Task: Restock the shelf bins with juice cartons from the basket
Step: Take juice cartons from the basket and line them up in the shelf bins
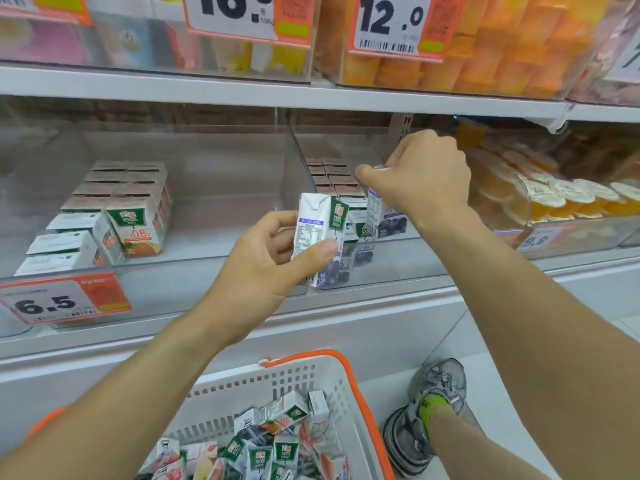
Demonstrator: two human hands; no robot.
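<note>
My left hand (266,261) grips a small white and purple juice carton (320,233) in front of the middle clear shelf bin (398,268). My right hand (426,174) reaches into that bin and holds a second purple carton (384,213) by its top, upright, beside the rows of like cartons (334,174) standing there. The left bin (194,268) holds orange-labelled cartons (138,223) in rows at its left side. Below, the white basket (277,379) with an orange rim contains several loose mixed juice cartons (277,445).
The bin at the right holds sealed orange jelly cups (561,199). Price tags (65,301) hang on the shelf front. The upper shelf (277,90) juts out just above my right hand. A grey shoe (426,414) stands on the floor right of the basket.
</note>
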